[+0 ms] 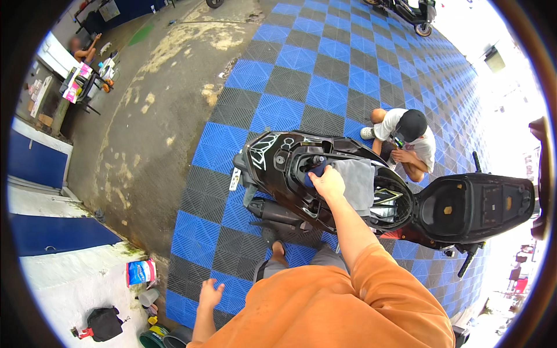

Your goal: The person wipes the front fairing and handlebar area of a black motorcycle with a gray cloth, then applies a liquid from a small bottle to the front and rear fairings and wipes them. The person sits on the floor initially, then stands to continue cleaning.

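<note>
My right hand [329, 184] grips a dark blue cloth [311, 178] beside the fuel filler area, on top of a black scooter's rear bodywork [272, 158]. Just past my fingers, a grey towel [354, 176] is draped over the front of this section, at the rim of the under-seat compartment [389, 204]. The scooter's seat [476, 209] is tipped up and forward, its hollow underside showing. Low on my left, away from the scooter, my left hand [210, 294] hangs with fingers apart and nothing in it. The exhaust muffler [274, 211] sits on my side.
A person in a black cap [411, 125] crouches close against the scooter's far side. Blue and grey floor tiles [283, 111] lie underneath. Buckets [153, 336] and a black bag [105, 324] are at lower left. Another scooter [411, 15] stands far off.
</note>
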The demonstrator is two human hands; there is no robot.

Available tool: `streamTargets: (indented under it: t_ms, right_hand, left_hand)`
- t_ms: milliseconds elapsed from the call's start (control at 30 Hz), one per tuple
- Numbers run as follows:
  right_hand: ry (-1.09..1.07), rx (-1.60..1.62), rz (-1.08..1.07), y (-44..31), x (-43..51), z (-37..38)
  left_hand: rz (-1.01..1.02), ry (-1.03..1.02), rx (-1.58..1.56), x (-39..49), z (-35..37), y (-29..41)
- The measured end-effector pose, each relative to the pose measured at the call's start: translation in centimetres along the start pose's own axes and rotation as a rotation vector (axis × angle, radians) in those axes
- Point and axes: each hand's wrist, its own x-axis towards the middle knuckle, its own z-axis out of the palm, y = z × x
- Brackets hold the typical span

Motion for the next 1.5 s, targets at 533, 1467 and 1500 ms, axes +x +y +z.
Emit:
streamTargets:
  t_ms: [533,1467,1500]
  right_hand:
    - [-0.138,0.424,0.381,-0.4,-0.3,-0.9]
    - [-0.373,1.205,-0.014,9.7,-6.2,-0.9]
    - [-0.403,1.17,-0.035,9.7,-7.7,-1.9]
  left_hand:
    - [-0.081,-0.075,-0.093,-0.2,1.4,-0.7]
    - [0.024,0.039,-0.272,-12.8,12.7,4.9]
    - [0.041,0.069,-0.362,-12.6,12.5,6.9]
